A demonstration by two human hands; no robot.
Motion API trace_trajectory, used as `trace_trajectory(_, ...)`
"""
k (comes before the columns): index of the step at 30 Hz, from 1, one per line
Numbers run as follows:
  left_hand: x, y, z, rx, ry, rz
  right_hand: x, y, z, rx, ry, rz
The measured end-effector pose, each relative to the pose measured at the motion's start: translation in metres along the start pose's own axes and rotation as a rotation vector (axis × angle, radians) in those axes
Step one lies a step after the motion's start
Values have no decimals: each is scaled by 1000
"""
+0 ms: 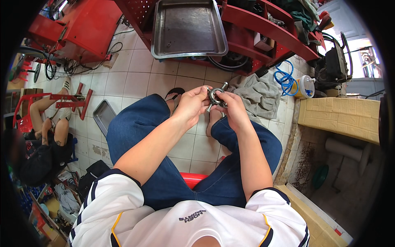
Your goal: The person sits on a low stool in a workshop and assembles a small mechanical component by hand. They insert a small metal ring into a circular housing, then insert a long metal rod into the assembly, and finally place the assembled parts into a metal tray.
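Between my knees, both hands hold a dark metal ring-shaped part with bolts sticking out of it, one toward the far right and one toward me. My left hand pinches its left side, thumb and fingertips against the ring. On the other side my right hand is closed round its right edge, with the thumb near the ring's hole. The fingertips underneath are hidden, and the part is too small to name exactly.
A metal tray sits ahead on a red tool cart. Grey cloth, a blue hose and a white bucket lie to the right. Another tray rests on the tiled floor at left, near a seated person.
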State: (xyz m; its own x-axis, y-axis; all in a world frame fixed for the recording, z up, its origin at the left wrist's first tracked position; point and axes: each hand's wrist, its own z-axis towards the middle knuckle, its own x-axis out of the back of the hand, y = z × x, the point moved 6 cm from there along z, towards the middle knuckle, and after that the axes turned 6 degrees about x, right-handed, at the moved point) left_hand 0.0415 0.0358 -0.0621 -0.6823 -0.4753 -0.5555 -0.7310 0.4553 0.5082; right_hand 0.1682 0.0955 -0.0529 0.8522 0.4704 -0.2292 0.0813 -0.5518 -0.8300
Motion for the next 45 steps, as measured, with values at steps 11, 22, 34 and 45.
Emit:
trace_trajectory(11, 0, 1, -1, -3, 7, -6, -3, -3, 0, 66, -31, 8)
trace_trajectory(22, 0, -1, -1, 6, 15, -1, -3, -2, 0, 41, 1, -11)
trace_trajectory(34, -1, 0, -1, 6, 19, 7, -2, -1, 1, 85, 14, -12)
trace_trajectory(45, -3, -2, -2, -24, -2, 46, -1, -7, 0, 171, 68, -8)
